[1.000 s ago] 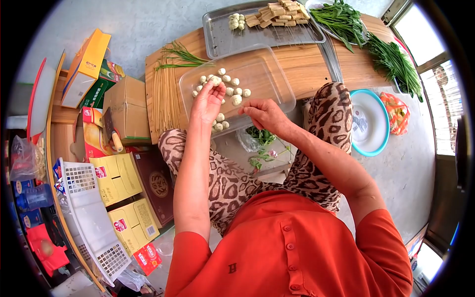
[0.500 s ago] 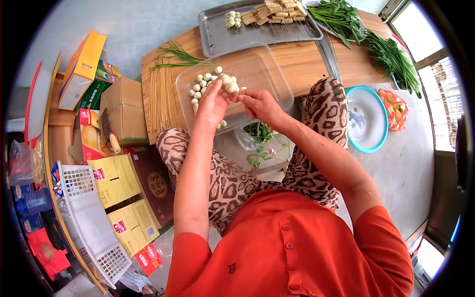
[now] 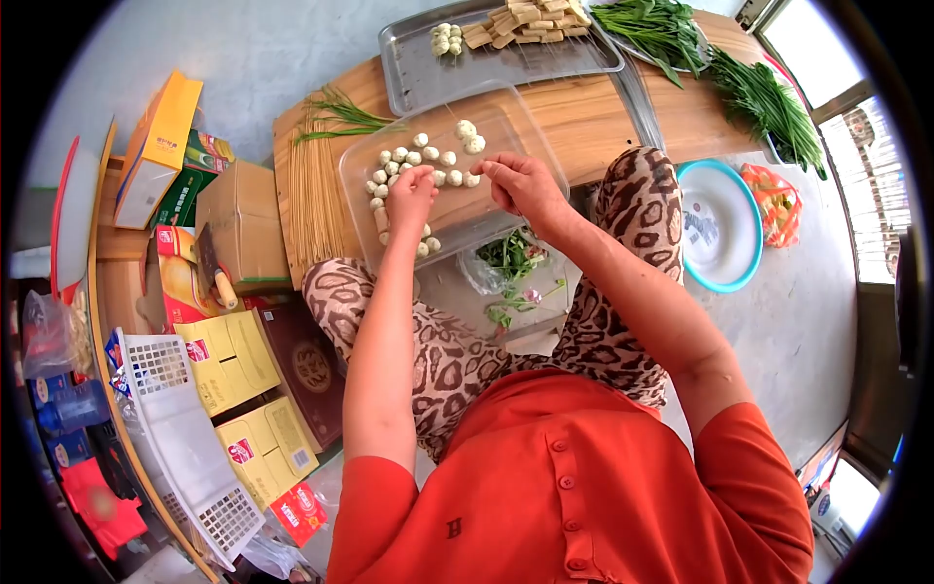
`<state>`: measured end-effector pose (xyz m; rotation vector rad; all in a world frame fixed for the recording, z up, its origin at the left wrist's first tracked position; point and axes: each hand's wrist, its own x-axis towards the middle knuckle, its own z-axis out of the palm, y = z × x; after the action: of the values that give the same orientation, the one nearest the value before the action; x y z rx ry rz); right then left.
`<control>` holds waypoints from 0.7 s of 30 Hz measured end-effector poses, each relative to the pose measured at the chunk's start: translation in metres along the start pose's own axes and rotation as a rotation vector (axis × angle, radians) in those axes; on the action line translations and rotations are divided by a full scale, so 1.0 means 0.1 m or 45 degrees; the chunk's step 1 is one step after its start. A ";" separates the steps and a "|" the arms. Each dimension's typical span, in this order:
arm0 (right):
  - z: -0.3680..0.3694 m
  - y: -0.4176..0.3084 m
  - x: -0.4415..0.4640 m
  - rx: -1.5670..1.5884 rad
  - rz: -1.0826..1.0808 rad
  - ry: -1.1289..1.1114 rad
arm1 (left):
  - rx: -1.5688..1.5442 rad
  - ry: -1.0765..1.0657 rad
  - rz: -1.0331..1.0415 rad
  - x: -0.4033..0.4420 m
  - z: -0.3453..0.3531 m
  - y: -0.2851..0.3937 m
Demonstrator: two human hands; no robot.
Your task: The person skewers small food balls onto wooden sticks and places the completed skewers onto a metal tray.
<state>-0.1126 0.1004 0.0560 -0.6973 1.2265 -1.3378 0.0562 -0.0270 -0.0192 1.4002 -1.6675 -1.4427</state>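
My left hand [image 3: 412, 198] is over the near left part of a clear plastic tub [image 3: 530, 112], its fingers pinched together at the tips. Opposite it, my right hand [image 3: 528, 195] hovers above the tub's right side, also in a pinch. Whatever thin thing the fingertips may hold is too small to make out. Pale speckled balls [image 3: 400, 154] lie scattered in the tub, mostly at its left. Several form a loose row [image 3: 454, 179] in the gap between my hands. Farther back, a pair of larger-looking balls [image 3: 467, 128] sits close together, apart from both hands.
Thin wooden skewers [image 3: 319, 200] lie left of the tub, below green stalks [image 3: 348, 117]. Behind stands a metal tray [image 3: 418, 73] with tan rolls [image 3: 530, 21] and balls. Leafy greens [image 3: 662, 34] are at the back right. A blue-rimmed basin [image 3: 754, 263] rests on the floor.
The balls that were at my left fingertips are gone from there, and a pair now sits farther back in the tub. My hands have moved apart, the right one slightly rightward.
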 end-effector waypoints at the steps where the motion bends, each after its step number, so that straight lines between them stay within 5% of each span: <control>1: 0.00 -0.01 0.00 -0.003 0.000 0.000 | 0.003 -0.003 0.003 0.03 0.02 -0.04; 3: -0.01 -0.02 -0.02 -0.005 0.007 0.000 | 0.787 0.126 0.549 0.02 0.07 -0.08; 4: -0.01 -0.02 -0.03 0.007 0.007 -0.013 | 0.860 0.119 0.595 0.03 0.10 -0.10; 13: -0.09 -0.02 -0.04 0.012 -0.033 -0.041 | 1.287 0.013 0.533 0.09 0.25 0.03; 15: -0.09 -0.03 -0.07 -0.009 -0.017 -0.041 | 1.112 -0.080 0.305 0.14 0.20 0.11; 17: -0.08 -0.04 -0.08 -0.076 -0.028 -0.078 | 0.242 -0.195 -0.263 0.25 0.07 0.28; 21: -0.02 -0.08 -0.16 -0.195 -0.091 -0.158 | -0.774 -0.317 -0.145 0.15 -0.38 0.59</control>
<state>-0.1137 0.1148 0.0672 -0.9265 1.2223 -1.2480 0.0638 -0.0613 0.0433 1.0104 -1.1336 -2.0354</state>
